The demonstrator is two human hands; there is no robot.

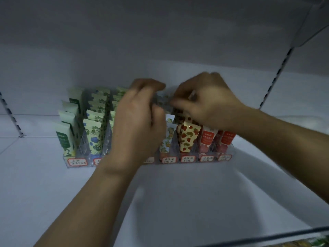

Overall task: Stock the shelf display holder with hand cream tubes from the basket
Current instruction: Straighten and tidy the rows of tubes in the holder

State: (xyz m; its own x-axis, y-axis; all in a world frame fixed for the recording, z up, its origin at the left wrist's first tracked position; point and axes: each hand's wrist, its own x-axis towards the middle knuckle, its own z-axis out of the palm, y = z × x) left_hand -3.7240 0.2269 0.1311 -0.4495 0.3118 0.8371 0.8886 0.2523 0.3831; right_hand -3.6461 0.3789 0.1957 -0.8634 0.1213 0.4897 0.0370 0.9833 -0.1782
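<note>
A clear display holder [80, 163] with red-edged price labels stands on the white shelf, with hand cream tubes upright in its lanes. Green tubes [65, 138] fill the left lane, blue-flower tubes [93, 138] the one beside it, strawberry tubes [187, 138] and red tubes [206, 139] sit to the right. My left hand [137, 122] hovers over the middle lanes with its fingers curled. My right hand [203, 104] reaches over the strawberry lane, fingers pinched around a dark patterned tube [164, 102] at the back. What my left fingers hold is hidden. The basket is out of view.
The white shelf board [178, 193] stretches in front of the holder. Slotted metal uprights [277, 73] run along the back wall at right and at far left [10, 116]. Another shelf's underside hangs overhead. A dark rail [284, 236] crosses the bottom right corner.
</note>
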